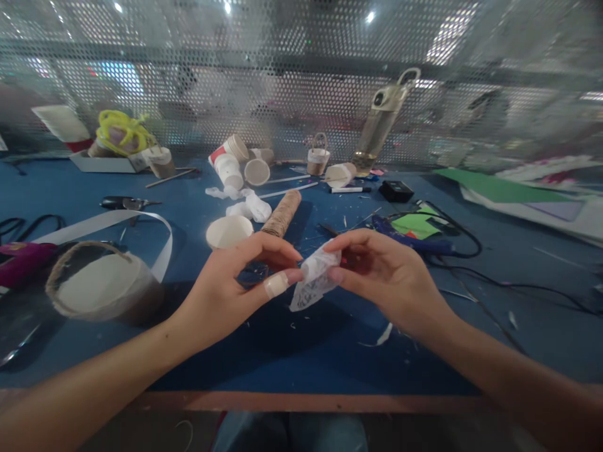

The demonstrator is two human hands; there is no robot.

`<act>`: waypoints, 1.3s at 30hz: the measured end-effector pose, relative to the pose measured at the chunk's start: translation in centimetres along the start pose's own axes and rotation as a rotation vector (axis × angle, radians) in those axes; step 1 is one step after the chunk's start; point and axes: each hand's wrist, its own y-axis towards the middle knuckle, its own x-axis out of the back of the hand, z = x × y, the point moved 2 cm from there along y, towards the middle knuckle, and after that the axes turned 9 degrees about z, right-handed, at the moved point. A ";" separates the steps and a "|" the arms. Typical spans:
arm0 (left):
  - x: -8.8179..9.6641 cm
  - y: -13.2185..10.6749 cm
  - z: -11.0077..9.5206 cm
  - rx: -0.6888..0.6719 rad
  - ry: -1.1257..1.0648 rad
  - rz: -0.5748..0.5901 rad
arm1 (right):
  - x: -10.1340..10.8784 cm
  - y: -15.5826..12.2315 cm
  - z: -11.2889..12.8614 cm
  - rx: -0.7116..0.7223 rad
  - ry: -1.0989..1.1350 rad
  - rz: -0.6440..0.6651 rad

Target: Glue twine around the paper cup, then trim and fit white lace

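A small crumpled clear plastic bag (pixel 315 276) with dark print and a whitish rolled part is held up over the blue table between my two hands. My right hand (pixel 381 270) pinches its upper right side between thumb and fingers. On the other side, the thumb and index finger of my left hand (pixel 245 276) close on its left edge; a bandage wraps that thumb. Just behind my left hand lie a roll of brown twine (pixel 282 213) and a white paper cup (pixel 229 232). Whatever is inside the bag is hard to make out.
At left stands a paper-cup basket (pixel 110 285) with a twine handle, near white ribbon (pixel 164 251) and a magenta tool (pixel 28 260). A blue glue gun (pixel 409 237) with its cord lies right. Behind are stacked cups (pixel 229 154), a marker (pixel 349 189) and a water bottle (pixel 381 122).
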 end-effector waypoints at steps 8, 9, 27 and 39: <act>-0.2 -0.1 0.9 -0.070 -0.062 0.000 | 0.6 0.3 -0.3 -0.116 0.217 -0.011; -0.2 -0.1 0.9 -0.082 -0.061 0.024 | 0.6 0.3 -0.3 -0.124 0.223 -0.023; -0.7 -0.2 0.8 -0.141 0.154 0.273 | 0.5 0.4 0.1 -0.065 0.264 0.050; -0.9 0.3 1.0 0.047 -0.451 0.287 | 0.3 0.4 -0.5 -0.018 0.165 -0.015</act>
